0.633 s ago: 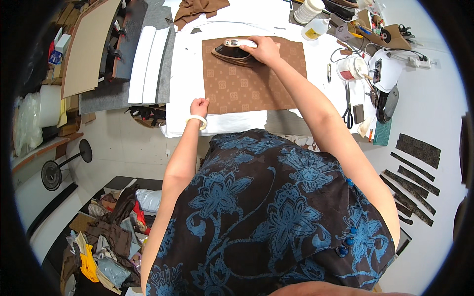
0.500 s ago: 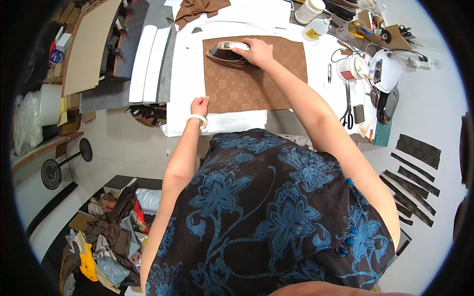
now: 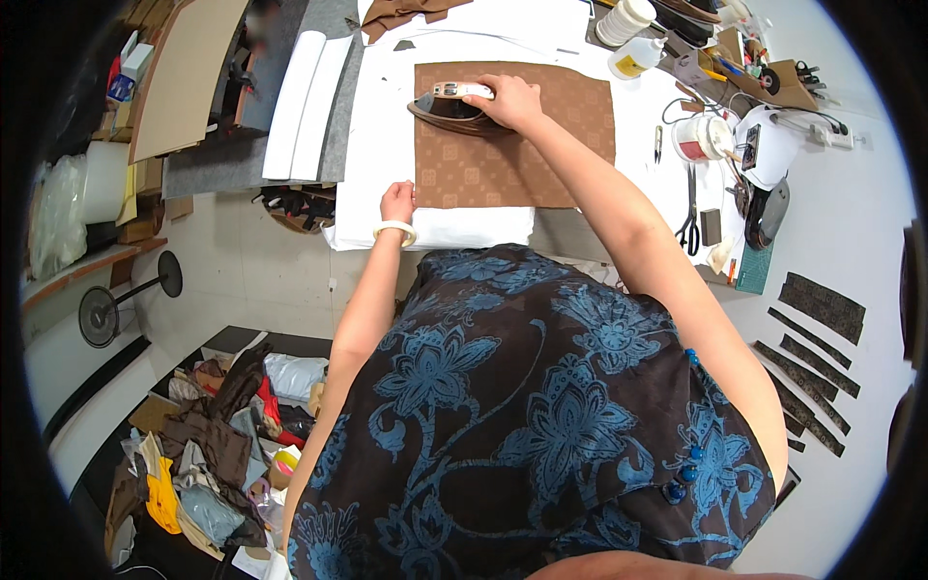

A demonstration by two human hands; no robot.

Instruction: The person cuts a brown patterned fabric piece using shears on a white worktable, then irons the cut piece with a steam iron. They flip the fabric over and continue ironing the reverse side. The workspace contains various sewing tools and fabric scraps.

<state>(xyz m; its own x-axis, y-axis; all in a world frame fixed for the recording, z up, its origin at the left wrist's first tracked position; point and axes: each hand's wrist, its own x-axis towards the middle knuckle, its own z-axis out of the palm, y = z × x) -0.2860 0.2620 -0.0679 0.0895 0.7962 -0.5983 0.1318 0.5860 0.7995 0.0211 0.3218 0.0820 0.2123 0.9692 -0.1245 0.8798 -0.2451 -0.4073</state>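
A brown fabric piece (image 3: 512,174) with a pale repeating motif lies flat on the white-covered worktable. My right hand (image 3: 510,101) is wrapped round the pale handle of an iron (image 3: 452,114). The iron rests on the fabric's left half, its tip just past the left edge. At the near left corner of the fabric is my left hand (image 3: 398,201), with a cream bangle (image 3: 394,231) on its wrist. Its fingers are closed against the fabric's edge; the fingertips are partly hidden.
White rolls (image 3: 295,106) lie to the left. At the right are black scissors (image 3: 690,213), a white tub (image 3: 703,137), a clear bottle (image 3: 635,58) and a dark block (image 3: 711,227). Brown scraps (image 3: 411,14) sit at the far edge. A cloth heap (image 3: 208,454) lies lower left.
The iron has slid slightly left and nearer to me over the fabric, so its tip now passes the left edge. My left hand stays by the near left corner. The whole view has shifted a little.
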